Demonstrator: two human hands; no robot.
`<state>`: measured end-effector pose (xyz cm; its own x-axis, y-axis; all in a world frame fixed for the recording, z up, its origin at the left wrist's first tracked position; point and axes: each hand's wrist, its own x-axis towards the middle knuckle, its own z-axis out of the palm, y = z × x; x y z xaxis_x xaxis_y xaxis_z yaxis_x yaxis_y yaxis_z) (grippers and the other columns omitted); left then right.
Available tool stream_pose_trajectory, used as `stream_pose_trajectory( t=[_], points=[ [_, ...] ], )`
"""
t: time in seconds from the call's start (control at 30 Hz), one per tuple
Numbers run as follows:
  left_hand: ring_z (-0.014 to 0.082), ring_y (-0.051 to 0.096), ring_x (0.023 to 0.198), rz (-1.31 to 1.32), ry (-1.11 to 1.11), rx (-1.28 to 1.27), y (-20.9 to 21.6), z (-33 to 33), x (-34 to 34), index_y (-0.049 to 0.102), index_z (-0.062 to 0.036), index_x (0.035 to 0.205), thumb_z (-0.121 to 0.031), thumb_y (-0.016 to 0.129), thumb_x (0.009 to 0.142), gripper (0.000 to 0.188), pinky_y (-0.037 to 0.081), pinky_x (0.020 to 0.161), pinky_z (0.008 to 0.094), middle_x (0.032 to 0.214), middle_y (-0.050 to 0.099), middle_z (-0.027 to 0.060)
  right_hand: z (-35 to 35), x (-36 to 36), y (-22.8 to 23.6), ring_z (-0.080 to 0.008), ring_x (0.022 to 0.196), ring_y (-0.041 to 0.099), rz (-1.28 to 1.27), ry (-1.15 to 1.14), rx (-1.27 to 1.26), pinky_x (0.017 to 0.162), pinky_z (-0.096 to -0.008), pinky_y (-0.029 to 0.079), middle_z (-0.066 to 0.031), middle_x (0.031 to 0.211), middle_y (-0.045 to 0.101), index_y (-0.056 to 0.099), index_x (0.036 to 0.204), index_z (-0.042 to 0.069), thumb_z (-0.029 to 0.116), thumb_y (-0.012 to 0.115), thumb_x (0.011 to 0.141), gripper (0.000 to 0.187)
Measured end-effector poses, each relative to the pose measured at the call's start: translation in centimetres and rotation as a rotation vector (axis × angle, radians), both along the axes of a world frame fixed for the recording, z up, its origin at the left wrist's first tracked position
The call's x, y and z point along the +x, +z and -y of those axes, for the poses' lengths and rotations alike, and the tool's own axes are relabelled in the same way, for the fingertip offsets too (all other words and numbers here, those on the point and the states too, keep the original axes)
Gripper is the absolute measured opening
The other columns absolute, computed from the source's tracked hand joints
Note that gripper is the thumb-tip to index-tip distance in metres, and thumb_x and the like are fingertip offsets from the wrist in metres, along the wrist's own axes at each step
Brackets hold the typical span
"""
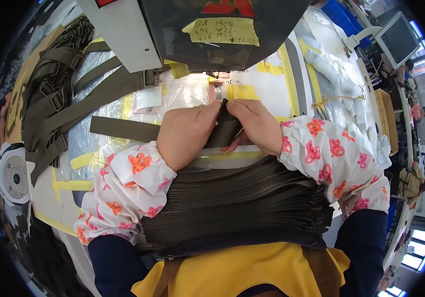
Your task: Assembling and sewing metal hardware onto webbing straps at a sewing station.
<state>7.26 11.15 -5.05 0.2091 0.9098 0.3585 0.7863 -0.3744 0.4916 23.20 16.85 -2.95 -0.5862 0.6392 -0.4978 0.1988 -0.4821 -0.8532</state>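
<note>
1. Left hand (pixel 185 131) and right hand (pixel 254 123) close together, both pinching dark-olive flat woven webbing strap (pixel 225 130), centre frame, below dark-grey boxy machine head (pixel 187 55).
2. Step, likely: folding or aligning the strap.
3. Next move probably calls for layers flat, edges square.

Bright light fills the table (pixel 42 198); the plastic sheet (pixel 116 106) glares, and windows (pixel 415 260) at right look washed out. Fisheye distortion curves the edges, with black corners.

Partial views: centre, top
Behind left hand (pixel 185 132): part of strap (pixel 226 131), hidden. Cut by upper edge: dark machine (pixel 202 55).
</note>
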Motion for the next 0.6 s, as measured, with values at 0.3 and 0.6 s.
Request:
stream_pose_trajectory(
  t=[0.3, 0.6],
  points=[
    [0.0218, 0.061, 0.059, 0.246, 0.053, 0.000, -0.5, -0.5, -0.3, 0.059, -0.0009, 0.089, -0.014, 0.056, 0.082, 0.016, 0.046, 0.051, 0.0299, 0.069, 0.062, 0.0074, 0.0, -0.2, -0.9, -0.0153, 0.053, 0.058, 0.134, 0.113, 0.433, 0.044, -0.0259, 0.050, -0.0091, 0.071, 0.057, 0.052, 0.089, -0.005, 0.024, 0.038, 0.094, 0.032],
    [0.0324, 0.056, 0.058, 0.570, 0.012, -0.224, -1.0, -0.8, -0.4, 0.056, 0.0006, 0.083, -0.019, 0.055, 0.086, 0.020, 0.043, 0.053, 0.0345, 0.067, 0.057, 0.0177, 0.4, -0.3, 0.3, -0.0157, 0.044, 0.056, 0.167, 0.117, 0.542, 0.038, -0.0256, 0.044, -0.0098, 0.063, 0.055, 0.049, 0.085, -0.003, 0.022, 0.038, 0.094, 0.028]
  ],
)
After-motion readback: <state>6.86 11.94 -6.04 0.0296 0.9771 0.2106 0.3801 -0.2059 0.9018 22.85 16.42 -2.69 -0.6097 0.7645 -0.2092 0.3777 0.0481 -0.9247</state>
